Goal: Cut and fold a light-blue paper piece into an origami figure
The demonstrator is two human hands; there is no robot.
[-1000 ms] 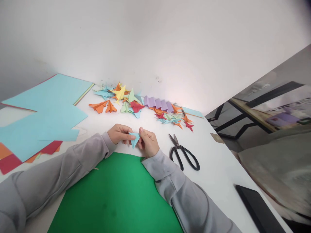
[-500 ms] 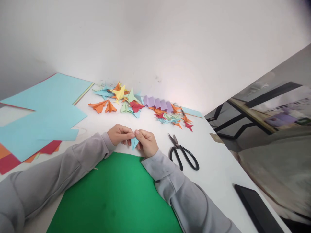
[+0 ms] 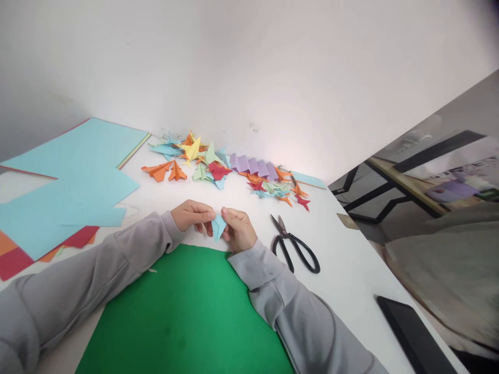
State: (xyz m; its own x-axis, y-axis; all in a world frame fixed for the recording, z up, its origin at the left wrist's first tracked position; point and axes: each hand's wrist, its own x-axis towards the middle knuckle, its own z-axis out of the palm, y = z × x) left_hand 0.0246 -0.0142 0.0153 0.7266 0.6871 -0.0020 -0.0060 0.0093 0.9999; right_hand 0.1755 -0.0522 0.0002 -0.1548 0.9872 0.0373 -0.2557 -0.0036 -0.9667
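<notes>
A small folded piece of light blue paper (image 3: 218,227), pointed at its lower end, is held between my two hands above the white table. My left hand (image 3: 194,215) pinches its left edge between thumb and fingers. On the other side, my right hand (image 3: 238,228) grips the right edge, thumb on top. Some of the fingers behind the paper are hidden. Just below the hands lies a green sheet (image 3: 183,306), partly covered by my sleeves. Black-handled scissors (image 3: 290,241) rest to the right of my right hand, blades slightly apart.
Folded paper figures in several colours (image 3: 193,150) lie along the wall, beside a purple pleated paper strip (image 3: 253,165). Large light blue sheets (image 3: 74,192) cover the left, with red and orange sheets (image 3: 17,259) under them. A black flat device (image 3: 413,332) lies near the right table edge.
My right thumb has shifted slightly right, away from the left fingertips. More of the blue paper's face now shows between the hands.
</notes>
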